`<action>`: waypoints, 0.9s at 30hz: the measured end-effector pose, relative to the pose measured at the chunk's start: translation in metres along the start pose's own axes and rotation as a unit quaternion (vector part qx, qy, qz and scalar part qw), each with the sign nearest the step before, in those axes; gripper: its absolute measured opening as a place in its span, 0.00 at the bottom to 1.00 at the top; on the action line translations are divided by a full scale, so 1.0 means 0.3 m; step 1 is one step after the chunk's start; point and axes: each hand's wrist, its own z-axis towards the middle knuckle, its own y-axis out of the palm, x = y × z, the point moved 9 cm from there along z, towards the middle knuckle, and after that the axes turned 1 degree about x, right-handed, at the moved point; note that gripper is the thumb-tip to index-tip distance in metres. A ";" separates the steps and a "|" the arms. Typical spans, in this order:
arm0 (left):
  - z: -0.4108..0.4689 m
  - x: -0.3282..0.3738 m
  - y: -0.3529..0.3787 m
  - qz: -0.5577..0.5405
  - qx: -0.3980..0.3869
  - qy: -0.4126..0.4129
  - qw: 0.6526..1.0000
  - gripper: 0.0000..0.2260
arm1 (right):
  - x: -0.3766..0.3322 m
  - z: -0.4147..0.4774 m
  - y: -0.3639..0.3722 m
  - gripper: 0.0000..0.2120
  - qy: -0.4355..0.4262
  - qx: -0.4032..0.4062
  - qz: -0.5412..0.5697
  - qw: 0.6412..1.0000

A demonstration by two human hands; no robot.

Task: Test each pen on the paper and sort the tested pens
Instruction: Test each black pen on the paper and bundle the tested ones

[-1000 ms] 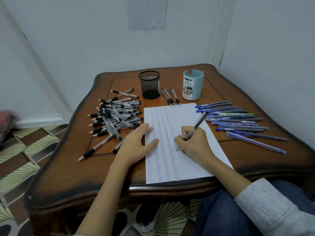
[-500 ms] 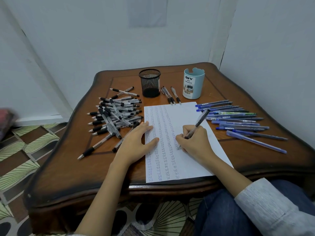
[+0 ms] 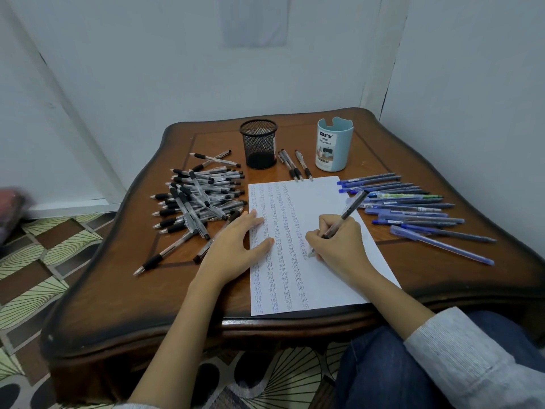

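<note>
While right hand [image 3: 336,246] pinches pen [image 3: 352,206], tip on paper [image 3: 324,196] mid-sheet, left hand [image 3: 233,246] lies flat, fingers straight, over sheet's left edge. Black pen pile [image 3: 200,202] just left, blue pens [image 3: 413,208] just right. Mesh cup [image 3: 259,143], organizer [image 3: 334,146] far. Paper's near edge at table [image 3: 442,261] rim.

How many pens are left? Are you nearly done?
Probably not. Several columns of test marks already run down the paper. The right hand writes with one pen while the left hand presses it. Big piles of black pens and blue pens lie loose, and the mesh cup looks empty.
</note>
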 end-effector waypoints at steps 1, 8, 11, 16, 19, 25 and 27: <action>0.001 0.000 0.000 0.001 0.000 0.000 1.000 0.26 | -0.003 0.000 0.003 0.15 -0.005 0.000 -0.008 1.000; -0.003 -0.006 0.000 -0.001 0.000 -0.002 1.000 0.26 | -0.003 0.000 0.006 0.18 0.002 -0.012 -0.012 1.000; -0.001 -0.007 0.001 -0.001 0.000 -0.002 1.000 0.26 | -0.021 -0.005 0.017 0.17 -0.024 -0.016 -0.051 0.998; -0.003 -0.003 0.001 -0.006 -0.003 -0.004 1.000 0.26 | 0.010 0.003 -0.003 0.17 0.035 -0.012 0.005 0.999; -0.006 -0.002 -0.001 -0.007 -0.002 -0.003 1.000 0.26 | 0.029 0.000 -0.001 0.17 0.104 -0.024 0.138 0.985; -0.006 -0.001 -0.004 -0.008 -0.005 -0.005 1.000 0.26 | 0.009 -0.008 0.005 0.11 0.114 -0.033 0.169 0.979; -0.007 0.002 -0.005 -0.006 -0.004 -0.006 1.000 0.25 | 0.002 -0.011 -0.004 0.15 0.099 -0.027 0.142 0.985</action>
